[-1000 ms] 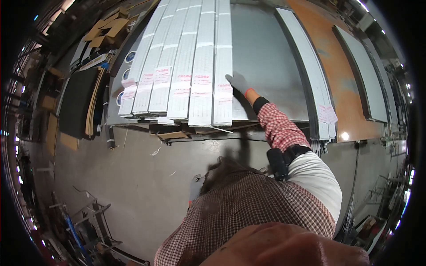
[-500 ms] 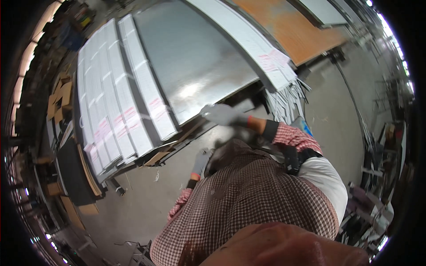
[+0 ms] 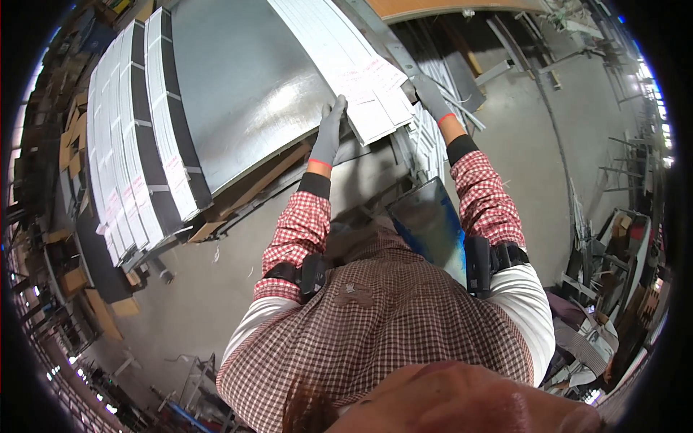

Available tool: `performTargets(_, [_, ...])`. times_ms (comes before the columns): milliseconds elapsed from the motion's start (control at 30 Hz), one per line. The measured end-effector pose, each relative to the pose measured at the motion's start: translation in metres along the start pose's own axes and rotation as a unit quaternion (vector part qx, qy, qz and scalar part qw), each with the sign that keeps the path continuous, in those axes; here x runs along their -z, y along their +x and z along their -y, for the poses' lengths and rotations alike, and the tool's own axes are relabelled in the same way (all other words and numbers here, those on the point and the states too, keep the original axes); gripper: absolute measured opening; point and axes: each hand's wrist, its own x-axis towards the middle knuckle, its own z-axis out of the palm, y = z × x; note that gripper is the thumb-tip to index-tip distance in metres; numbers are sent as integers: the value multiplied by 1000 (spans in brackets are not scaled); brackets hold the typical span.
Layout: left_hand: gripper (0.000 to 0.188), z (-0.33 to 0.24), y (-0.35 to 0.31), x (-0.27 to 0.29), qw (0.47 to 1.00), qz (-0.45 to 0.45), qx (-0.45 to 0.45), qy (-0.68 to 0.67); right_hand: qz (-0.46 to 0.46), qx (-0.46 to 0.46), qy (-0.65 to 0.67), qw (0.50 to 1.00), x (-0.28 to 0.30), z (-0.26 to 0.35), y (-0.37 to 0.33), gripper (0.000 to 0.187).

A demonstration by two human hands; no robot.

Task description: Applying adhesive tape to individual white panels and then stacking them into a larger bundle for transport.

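A stack of long white strips [image 3: 364,68] lies on a grey metal sheet, its near end carrying pink-marked paper labels. My left hand [image 3: 329,136], in a grey glove, is against the left edge of this stack with its fingers stretched out and apart. On the opposite side, my gloved right hand [image 3: 432,99] reaches along the stack's right edge, fingers extended; its fingertips are partly hard to make out. Between the hands, the near ends of the strips stick out past the edge of the metal sheet [image 3: 238,79].
Further strapped bundles of white strips [image 3: 115,159] lie on the left of the sheet. Loose narrow strips [image 3: 427,148] hang below the stack on the right. A blue-edged panel [image 3: 433,224] stands close to my body. An orange-brown board [image 3: 440,7] is at the far side.
Both hands have moved forward and to the two sides of the white stack. My left hand came up from beside my body; my right hand left the sheet's front edge. My view has shifted right.
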Motion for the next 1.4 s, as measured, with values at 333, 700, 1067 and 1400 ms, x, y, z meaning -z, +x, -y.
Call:
performTargets(333, [80, 24, 35, 32, 993, 2, -48, 106, -112, 183, -187, 959, -5, 53, -56, 20])
performTargets(700, [78, -15, -13, 2, 996, 83, -22, -22, -52, 364, -126, 921, -28, 119, -65, 24])
performTargets(1067, [59, 32, -77, 1, 996, 60, -67, -17, -92, 329, -176, 923, -39, 129, -58, 17])
performTargets(1400, [59, 107, -176, -1, 993, 103, 22, -50, -278, 170, -108, 939, 19, 56, -149, 19])
